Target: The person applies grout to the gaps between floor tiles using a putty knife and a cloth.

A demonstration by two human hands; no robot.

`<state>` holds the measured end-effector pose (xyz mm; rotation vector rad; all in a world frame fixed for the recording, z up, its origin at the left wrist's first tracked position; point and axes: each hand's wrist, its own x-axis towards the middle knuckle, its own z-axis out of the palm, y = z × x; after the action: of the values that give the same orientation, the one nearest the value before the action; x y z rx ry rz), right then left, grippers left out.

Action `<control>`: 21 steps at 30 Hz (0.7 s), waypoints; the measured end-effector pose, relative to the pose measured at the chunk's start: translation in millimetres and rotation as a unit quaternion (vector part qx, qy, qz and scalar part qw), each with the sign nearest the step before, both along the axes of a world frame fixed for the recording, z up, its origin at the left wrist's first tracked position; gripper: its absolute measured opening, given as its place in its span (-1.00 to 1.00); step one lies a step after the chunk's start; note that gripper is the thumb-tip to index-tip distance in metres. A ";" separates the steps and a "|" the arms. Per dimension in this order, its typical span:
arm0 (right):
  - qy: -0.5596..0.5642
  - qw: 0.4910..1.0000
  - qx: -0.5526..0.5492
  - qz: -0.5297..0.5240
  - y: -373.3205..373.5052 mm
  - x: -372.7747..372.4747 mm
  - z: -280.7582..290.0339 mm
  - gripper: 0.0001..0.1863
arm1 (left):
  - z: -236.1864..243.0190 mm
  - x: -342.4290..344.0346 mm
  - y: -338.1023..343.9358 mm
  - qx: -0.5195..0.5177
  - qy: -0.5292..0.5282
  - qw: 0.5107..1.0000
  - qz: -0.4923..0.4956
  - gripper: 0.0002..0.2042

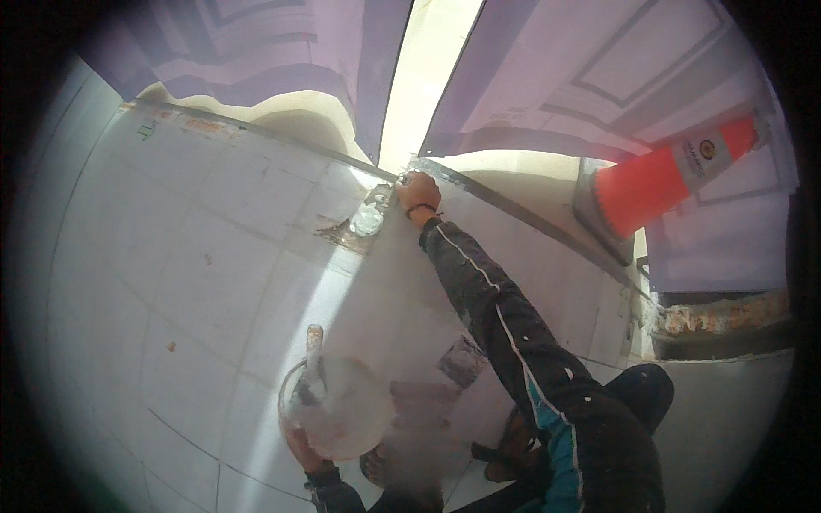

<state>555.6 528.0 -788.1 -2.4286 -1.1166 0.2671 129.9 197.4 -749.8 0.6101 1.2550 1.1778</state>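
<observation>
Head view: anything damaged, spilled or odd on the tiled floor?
Yes. By the door threshold, beside the right hand, a broken patch interrupts the white tiled floor, with grey material showing. Small brown spots dot nearby tiles. The left hand holds a whitish pan.

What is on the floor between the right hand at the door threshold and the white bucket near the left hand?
In the head view, only bare white floor tiles lie between the right hand and the bucket. A grey patch sits just left of that hand.
</observation>
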 end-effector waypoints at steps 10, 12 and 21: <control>0.033 0.999 -0.011 -0.025 1.1 -6.7 12.9 -0.63 | 2.9 2.8 -1.1 -0.025 -0.001 1.000 0.002 -0.28; 0.045 0.999 -0.020 -0.019 4.2 -14.8 14.8 -0.63 | -4.9 -8.0 -1.6 -0.016 0.019 1.000 -0.003 -0.29; 0.102 0.963 0.247 -0.030 -67.5 24.6 -51.0 -0.65 | -4.0 15.3 -4.0 -0.021 -0.031 0.999 -0.021 -0.41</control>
<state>580.2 460.5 -839.1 -1.9404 -0.8894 0.1863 145.2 193.3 -753.7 0.5624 1.2056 1.1257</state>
